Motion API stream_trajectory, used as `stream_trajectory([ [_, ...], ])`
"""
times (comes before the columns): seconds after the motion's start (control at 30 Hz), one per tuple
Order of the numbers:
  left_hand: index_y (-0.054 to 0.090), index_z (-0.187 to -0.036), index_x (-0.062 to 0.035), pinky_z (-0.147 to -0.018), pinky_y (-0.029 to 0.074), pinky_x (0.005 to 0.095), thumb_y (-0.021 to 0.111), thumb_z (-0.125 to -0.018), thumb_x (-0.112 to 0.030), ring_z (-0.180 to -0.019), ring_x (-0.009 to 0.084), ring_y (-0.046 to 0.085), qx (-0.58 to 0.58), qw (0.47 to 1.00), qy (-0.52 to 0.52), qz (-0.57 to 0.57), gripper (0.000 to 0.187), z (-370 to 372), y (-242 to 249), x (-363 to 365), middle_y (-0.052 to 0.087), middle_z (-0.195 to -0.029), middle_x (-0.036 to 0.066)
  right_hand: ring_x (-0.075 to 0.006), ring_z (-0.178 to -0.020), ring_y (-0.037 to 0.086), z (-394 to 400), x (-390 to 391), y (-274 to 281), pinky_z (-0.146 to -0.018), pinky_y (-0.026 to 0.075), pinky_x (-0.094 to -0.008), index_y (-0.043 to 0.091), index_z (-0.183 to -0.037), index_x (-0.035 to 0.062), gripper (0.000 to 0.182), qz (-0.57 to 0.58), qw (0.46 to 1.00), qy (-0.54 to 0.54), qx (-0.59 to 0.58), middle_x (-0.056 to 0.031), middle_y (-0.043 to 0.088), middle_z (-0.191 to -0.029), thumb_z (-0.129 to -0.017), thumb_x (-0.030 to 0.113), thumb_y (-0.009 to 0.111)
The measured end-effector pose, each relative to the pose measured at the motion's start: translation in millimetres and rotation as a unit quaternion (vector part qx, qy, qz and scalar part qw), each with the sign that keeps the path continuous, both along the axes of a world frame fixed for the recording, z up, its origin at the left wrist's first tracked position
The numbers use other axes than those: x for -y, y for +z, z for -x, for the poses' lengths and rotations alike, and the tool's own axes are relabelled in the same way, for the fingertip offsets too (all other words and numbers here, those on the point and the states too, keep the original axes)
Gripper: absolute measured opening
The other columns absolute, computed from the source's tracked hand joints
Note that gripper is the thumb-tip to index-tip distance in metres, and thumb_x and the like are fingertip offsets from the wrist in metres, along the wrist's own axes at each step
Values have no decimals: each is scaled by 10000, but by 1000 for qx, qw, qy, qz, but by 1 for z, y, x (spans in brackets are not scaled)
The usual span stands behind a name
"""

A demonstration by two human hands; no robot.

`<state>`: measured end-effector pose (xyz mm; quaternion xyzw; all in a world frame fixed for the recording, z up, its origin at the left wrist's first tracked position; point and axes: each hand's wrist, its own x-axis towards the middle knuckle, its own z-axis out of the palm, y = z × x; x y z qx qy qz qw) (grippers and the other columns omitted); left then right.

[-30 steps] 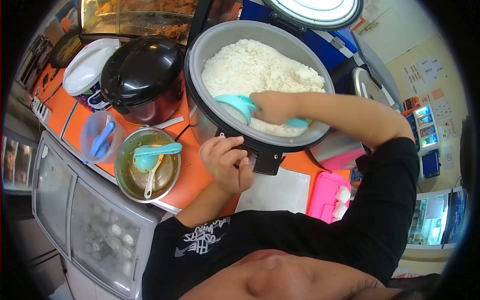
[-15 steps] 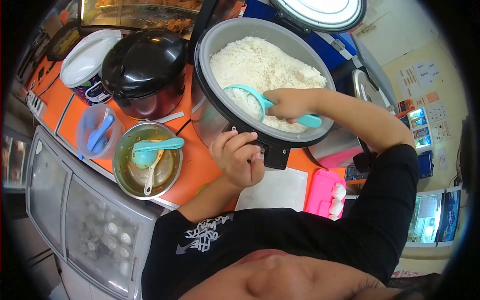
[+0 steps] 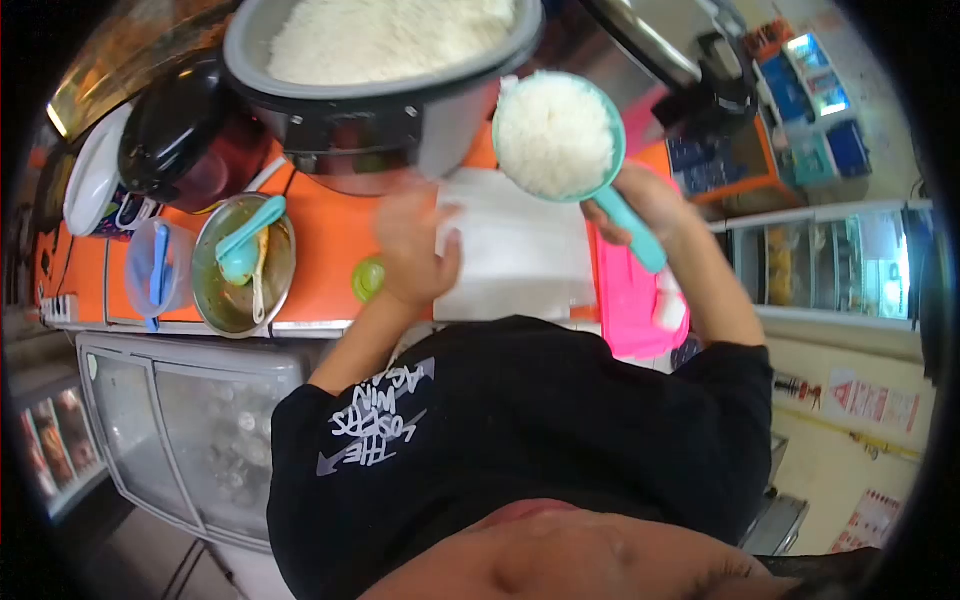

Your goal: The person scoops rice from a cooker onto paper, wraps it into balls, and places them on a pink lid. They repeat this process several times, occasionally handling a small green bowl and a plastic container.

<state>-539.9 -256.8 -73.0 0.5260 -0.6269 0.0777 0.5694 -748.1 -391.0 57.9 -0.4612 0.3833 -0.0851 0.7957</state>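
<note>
My right hand (image 3: 645,210) grips the handle of a turquoise scoop (image 3: 625,212) whose round bowl is heaped with white rice (image 3: 555,135). The scoop is over the counter, above the right part of a white sheet (image 3: 515,245). My left hand (image 3: 410,245) is empty beside the sheet's left edge, its thumb apart from the fingers, which are blurred by motion. Behind the hands, a large rice cooker (image 3: 440,120) holds a mass of cooked rice (image 3: 390,40).
A metal bowl (image 3: 205,305) with utensils stands left, beside a clear tub (image 3: 140,285) with a blue utensil. A dark lidded cooker (image 3: 165,140) is behind them. A pink tray (image 3: 625,320) with white items lies right, a small green object (image 3: 368,278) near my left hand.
My right hand has lifted the scoop of rice out of the cooker and brought it over the counter. My left hand has left the cooker's rim. The view has shifted.
</note>
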Motion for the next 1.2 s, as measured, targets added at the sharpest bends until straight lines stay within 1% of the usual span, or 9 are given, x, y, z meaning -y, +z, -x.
stream_trajectory([
  [0.13, 572, -977, -71, -908, 369, 436, 539, -712, -90, -1078, 285, 478, 97, 862, -364, -338, 268, 75, -110, -18, 541, -1115, 118, -201, -512, 545, 57, -36, -108, -445, 441, -301, 504, -1036, 58, 287, -5, 995, -96, 5, -115, 530, -644, -896, 293, 415],
  [0.2, 539, -1042, -67, -942, 338, 456, 541, -731, -106, -1128, 302, 435, 128, 853, -354, -361, 313, 100, -133, -28, 509, -1163, 121, -188, -415, 491, 60, -49, -172, -421, 431, -313, 380, -1293, 247, 438, 468, 834, -71, -284, -77, 525, -608, -870, 157, 449],
  [0.27, 451, -1210, -73, -1005, 268, 489, 535, -763, -155, -1267, 331, 268, 187, 828, -312, -427, 462, 113, -136, -37, 373, -1319, 131, -276, -446, 506, 55, -67, -236, -466, 444, -383, 272, -1348, 336, 602, 689, 685, 1, -237, -112, 529, -638, -828, 119, 486],
  [0.43, 353, -1302, -68, -1003, 249, 516, 505, -783, -160, -1281, 360, 226, 262, 745, -356, -499, 549, 120, -140, -42, 305, -1367, 145, -333, -558, 559, 34, -79, -236, -515, 456, -433, 317, -1320, 353, 590, 597, 729, 101, -319, -155, 533, -706, -804, 133, 504],
  [0.7, 365, -1291, -96, -1006, 266, 482, 573, -736, -126, -1264, 349, 276, 275, 795, -297, -452, 593, 120, -133, -31, 327, -1360, 132, -289, -583, 548, 70, -54, -228, -531, 446, -398, 348, -1309, 337, 567, 681, 702, 109, -177, -137, 528, -708, -807, 157, 541],
  [0.77, 391, -1275, -102, -1014, 264, 467, 606, -715, -130, -1260, 337, 294, 265, 810, -280, -443, 601, 123, -131, -40, 343, -1356, 119, -286, -594, 533, 84, -38, -245, -550, 435, -401, 356, -1306, 333, 573, 681, 695, -22, -231, -129, 505, -682, -802, 141, 549],
  [0.93, 551, -1011, -103, -840, 391, 403, 629, -693, -141, -1032, 283, 481, 182, 879, -161, -409, 330, 108, -115, -50, 534, -1057, 77, -305, -634, 546, 107, 80, -268, -584, 440, -414, 335, -1327, 275, 613, 599, 714, 6, -364, -127, 531, -734, -779, 123, 563],
  [1.03, 570, -847, -97, -725, 406, 378, 646, -667, -128, -880, 254, 512, 138, 892, -108, -417, 198, 101, -117, -58, 541, -875, 51, -307, -822, 552, 102, 85, -264, -686, 446, -417, 362, -1312, 243, 620, 602, 668, 35, -436, -130, 551, -947, -748, 153, 602],
  [1.2, 563, -937, -84, -805, 410, 376, 634, -671, -108, -927, 255, 522, 194, 880, -155, -404, 277, 99, -105, -58, 557, -944, 62, -315, -1047, 435, 90, 35, -256, -852, 379, -452, 412, -1266, 216, 658, 789, 556, 87, -248, -159, 462, -1145, -669, 245, 687],
])
